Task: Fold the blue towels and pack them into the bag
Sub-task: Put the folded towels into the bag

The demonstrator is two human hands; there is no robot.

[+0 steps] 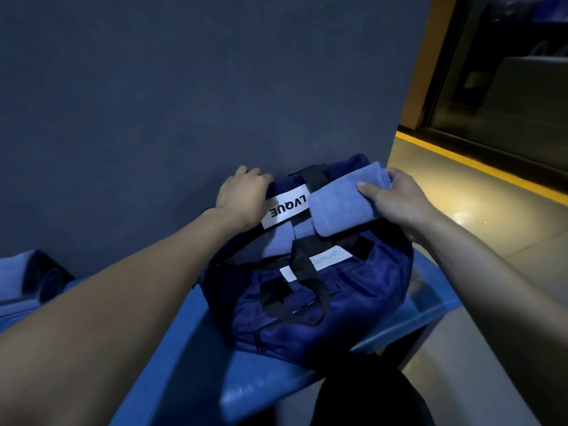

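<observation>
A dark blue bag [347, 296] with black handles and a white label lies open on a blue bench. My left hand [242, 195] grips the far edge of the bag's opening beside the label. My right hand [396, 198] holds a folded light blue towel [341, 204] over the right side of the opening, thumb on top. Another folded blue towel [282, 241] shows inside the bag under the label.
The blue bench [190, 348] stands against a dark grey wall [184, 87]. More blue towels [21, 278] lie at the far left on the bench. To the right is a shiny floor with a yellow stripe [479, 167]. My dark clothing [368, 395] shows at the bottom.
</observation>
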